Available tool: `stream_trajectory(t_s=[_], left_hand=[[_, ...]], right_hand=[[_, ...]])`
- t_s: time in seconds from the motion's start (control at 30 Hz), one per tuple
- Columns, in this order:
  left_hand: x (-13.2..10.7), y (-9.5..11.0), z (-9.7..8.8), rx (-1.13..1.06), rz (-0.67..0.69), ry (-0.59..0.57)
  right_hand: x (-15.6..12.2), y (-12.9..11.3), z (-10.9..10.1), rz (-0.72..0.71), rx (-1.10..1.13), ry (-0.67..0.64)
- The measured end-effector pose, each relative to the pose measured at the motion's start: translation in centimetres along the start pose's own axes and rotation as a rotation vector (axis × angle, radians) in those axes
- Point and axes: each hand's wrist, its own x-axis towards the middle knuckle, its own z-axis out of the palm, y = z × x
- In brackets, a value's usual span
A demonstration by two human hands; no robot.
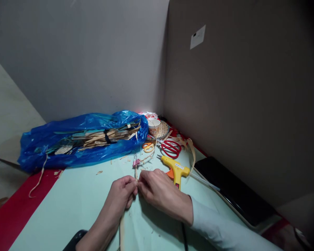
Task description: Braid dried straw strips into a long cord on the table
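My left hand (122, 191) and my right hand (159, 188) meet at the middle of the table, fingertips pinched close together on a thin tan plant-fibre strip (136, 173). Above the fingers the strip runs up to a pink binder clip (136, 161). A braided cord (148, 159) curves away from the clip toward the right. Another length of tan strip (121, 233) hangs below my left hand toward the near edge. Just beyond my right hand lies a yellow glue gun (176, 168) with an orange trigger, partly covered by that hand.
A blue plastic bag (42, 139) with a bundle of dried stalks (112, 136) lies at the back left. Red-handled scissors (171, 149), orange-handled scissors (148, 147), a paper cup (154, 127) and a woven basket (163, 130) crowd the back corner. A black flat object (232, 190) lies along the right wall.
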Motion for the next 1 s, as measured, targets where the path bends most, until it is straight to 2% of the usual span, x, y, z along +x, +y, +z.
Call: stream_trajectory(t_s=[0.13, 0.3, 0.4, 0.53, 0.7, 0.83, 0.9, 1.0], left_hand=[[-0.2, 0.3, 0.3, 0.030, 0.017, 0.048], [-0.3, 0.0, 0.0, -0.040, -0.051, 0.082], [-0.3, -0.2, -0.5, -0.139, -0.119, 0.023], [-0.4, -0.1, -1.1, -0.243, -0.110, -0.051], [-0.5, 0.3, -1.2, -0.309, -0.108, -0.046], [-0.4, 0.2, -1.1, -0.385, -0.130, -0.072], [-0.4, 0.0, -1.1, -0.403, -0.125, -0.092], [-0.6, -0.3, -1.2, -0.385, -0.095, -0.100]], right_hand=[[-0.4, -0.5, -0.1, -0.010, -0.233, 0.011], [-1.4, -1.3, 1.2, -0.157, -0.309, 0.062], [-1.9, -1.8, 2.1, -0.307, -0.342, 0.030], [-2.1, -2.0, 2.3, -0.433, -0.374, -0.003], [-1.6, -1.5, 1.2, -0.332, -0.191, 0.034], [-0.8, -1.0, 0.5, -0.097, 0.084, 0.190], [-0.3, -0.7, 0.4, -0.011, 0.281, 0.112], [0.3, -0.1, 0.8, 0.015, 0.571, -0.140]])
